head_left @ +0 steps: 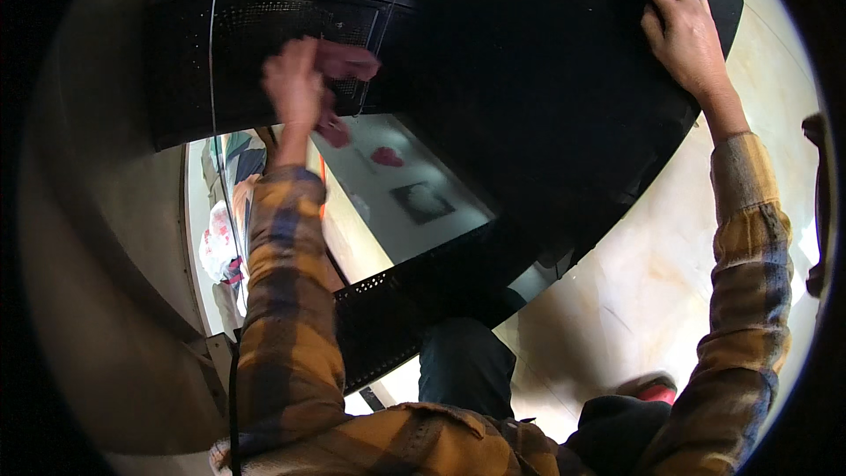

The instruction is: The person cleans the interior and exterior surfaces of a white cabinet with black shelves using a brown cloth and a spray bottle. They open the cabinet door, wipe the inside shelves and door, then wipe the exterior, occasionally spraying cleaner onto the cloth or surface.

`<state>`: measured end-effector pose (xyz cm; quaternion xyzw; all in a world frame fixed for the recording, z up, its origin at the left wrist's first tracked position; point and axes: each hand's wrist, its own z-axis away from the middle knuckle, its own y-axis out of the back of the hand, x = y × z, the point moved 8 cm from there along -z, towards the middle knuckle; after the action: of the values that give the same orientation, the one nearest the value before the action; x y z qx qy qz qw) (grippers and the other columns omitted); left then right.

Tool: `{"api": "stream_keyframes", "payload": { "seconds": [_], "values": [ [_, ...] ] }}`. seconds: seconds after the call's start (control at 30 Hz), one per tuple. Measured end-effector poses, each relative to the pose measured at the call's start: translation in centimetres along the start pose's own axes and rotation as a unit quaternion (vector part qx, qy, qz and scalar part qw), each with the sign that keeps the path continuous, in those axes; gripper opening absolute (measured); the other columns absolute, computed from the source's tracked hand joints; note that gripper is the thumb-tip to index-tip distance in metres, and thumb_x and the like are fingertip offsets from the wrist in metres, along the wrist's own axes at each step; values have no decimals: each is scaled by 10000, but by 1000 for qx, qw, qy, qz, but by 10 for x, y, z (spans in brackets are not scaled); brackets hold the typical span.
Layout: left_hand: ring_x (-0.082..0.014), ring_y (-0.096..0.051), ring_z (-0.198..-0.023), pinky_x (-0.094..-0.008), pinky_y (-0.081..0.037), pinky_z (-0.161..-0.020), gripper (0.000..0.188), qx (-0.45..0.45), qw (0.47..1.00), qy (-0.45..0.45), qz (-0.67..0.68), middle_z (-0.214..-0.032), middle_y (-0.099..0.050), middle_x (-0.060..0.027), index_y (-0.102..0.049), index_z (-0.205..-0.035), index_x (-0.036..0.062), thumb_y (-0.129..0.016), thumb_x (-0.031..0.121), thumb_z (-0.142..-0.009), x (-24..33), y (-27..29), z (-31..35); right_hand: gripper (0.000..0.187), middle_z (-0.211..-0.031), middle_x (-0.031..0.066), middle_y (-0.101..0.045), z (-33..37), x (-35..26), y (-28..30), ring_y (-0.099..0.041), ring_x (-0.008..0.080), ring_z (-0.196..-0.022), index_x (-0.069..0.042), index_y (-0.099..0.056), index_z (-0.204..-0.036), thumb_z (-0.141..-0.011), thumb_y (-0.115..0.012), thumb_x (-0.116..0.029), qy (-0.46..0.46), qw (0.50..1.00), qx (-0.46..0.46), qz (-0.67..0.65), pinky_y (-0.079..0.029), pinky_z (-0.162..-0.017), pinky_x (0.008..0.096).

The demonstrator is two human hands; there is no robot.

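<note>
My left hand (295,84), slightly blurred by motion, is closed round a crumpled maroon cloth (345,62). Part of the cloth hangs below the fingers. Hand and cloth are over a black perforated panel (264,22) at the upper left; whether the cloth touches it I cannot tell. Up at the far right, my right hand (683,31) grips the outer edge of a large black object (529,79), fingers bent over it. That object fills the middle of the view, and its dark surface shows little detail. A second perforated black strip (379,291) runs along its near side.
A pale panel (397,185) with a red heart shape and a dark square shows through the gap. Thin cords (212,53) hang at the left. White and coloured bags (220,242) lie below. My knee (467,366) is near the black strip, above a light tiled floor (608,291).
</note>
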<state>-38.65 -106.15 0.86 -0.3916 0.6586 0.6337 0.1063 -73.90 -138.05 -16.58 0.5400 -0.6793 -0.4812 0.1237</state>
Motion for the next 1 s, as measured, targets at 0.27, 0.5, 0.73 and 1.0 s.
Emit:
{"api": "stream_keyframes", "payload": {
  "seconds": [0.27, 0.5, 0.73, 1.0],
  "values": [
    [-399, -263, -1363, -664, -267, -1027, 807, 65, 969, 152, -184, -1587, -239, -28, -293, -1517, 377, -672, 109, -857, -77, 28, -24, 351, -1313, 97, -538, 3, 10, -9, -518, 296, -1194, -83, -562, -1275, -926, -528, -89, -7, 999, -32, 1, -418, -1035, 383],
    [-388, -374, -1300, -595, -378, -963, 799, -132, 982, 4, -136, -1496, -371, -38, -397, -1464, 306, -706, 98, -757, -26, -61, 80, 350, -1309, 103, -540, -1, 8, -8, -525, 299, -1181, -80, -561, -1278, -929, -539, -109, -23, 1000, -15, -1, -420, -1028, 387],
    [-438, -517, -1131, -487, -428, -992, 604, -103, 949, 272, 120, -1314, -528, -207, -507, -1355, 95, -675, 177, -780, -71, -130, 197, 358, -1305, 101, -538, 1, 8, -8, -522, 292, -1196, -92, -565, -1270, -912, -549, -93, -19, 1000, -6, -10, -416, -1046, 398],
    [-362, -573, -1183, -407, -435, -1009, 631, -124, 654, 613, 426, -1251, -607, -265, -610, -1232, -48, -699, 378, -775, -47, -233, 165, 357, -1312, 92, -532, -2, 1, -9, -516, 277, -1200, -92, -570, -1258, -903, -527, -83, -15, 999, -20, 32, -414, -1046, 400]
  ]
}}
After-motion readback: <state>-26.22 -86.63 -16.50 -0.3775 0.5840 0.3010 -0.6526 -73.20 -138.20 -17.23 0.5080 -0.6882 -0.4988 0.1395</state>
